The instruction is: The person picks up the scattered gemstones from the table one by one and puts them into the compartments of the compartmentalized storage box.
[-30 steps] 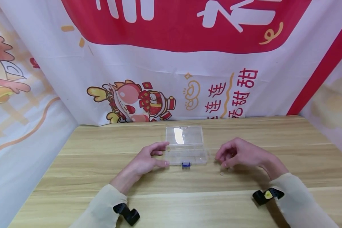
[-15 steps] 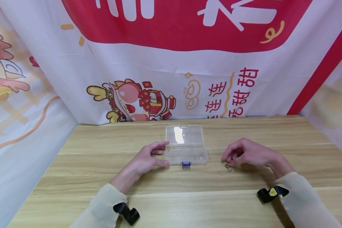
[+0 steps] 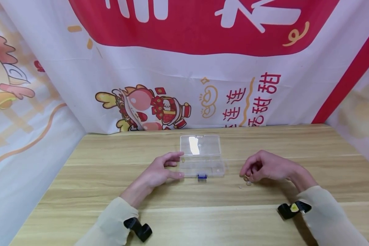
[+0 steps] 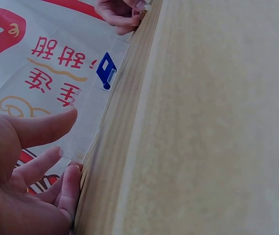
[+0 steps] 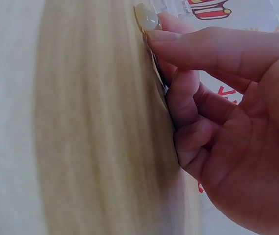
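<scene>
Head camera up high, looking forward and down to the far edge of the worktop (image 3: 184, 223); wrist cameras in low and close, tipped sideways, the left sharing box (image 3: 202, 155), left hand (image 3: 159, 171) and right hand (image 3: 268, 168) with the head!

- Clear, rectangular plastic box (image 3: 209, 166) is showing smooth, glossy walls; its transparent lid (image 3: 211, 145) is reflecting white glare.
- Blue plastic latch (image 3: 202, 176) is looking smooth.
- Pale, rounded, gold-edged piece (image 5: 147, 16) is gleaming, smooth and translucent.
- Tan tabletop (image 3: 209, 225) is showing streaked wood grain.
- White-and-red printed cloth backdrop (image 3: 160, 65) is creasing, matt.
</scene>
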Demonstrator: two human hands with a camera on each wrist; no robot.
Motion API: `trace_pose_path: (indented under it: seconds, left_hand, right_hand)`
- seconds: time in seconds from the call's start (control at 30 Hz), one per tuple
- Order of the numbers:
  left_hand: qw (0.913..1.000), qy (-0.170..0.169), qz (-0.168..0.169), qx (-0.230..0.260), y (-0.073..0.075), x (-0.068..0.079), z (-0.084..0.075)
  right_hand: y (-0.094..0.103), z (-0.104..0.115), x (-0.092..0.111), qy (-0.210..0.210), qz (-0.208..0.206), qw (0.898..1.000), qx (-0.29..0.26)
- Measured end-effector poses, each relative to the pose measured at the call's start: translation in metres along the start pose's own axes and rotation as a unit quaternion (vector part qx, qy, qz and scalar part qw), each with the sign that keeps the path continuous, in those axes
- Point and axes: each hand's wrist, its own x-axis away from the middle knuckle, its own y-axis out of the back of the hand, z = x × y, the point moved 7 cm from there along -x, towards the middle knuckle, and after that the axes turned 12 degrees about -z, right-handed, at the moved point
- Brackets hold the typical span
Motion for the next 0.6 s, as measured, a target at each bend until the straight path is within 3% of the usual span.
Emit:
trace_pose_path:
  seconds: [0.6]
  left_hand:
    - [1.0,0.002,-0.001,0.0,0.0,-0.0009,0.0003]
  right_hand:
    - [-0.0036,0.0036,-0.0042,-0.01,-0.016,1.0,0.019]
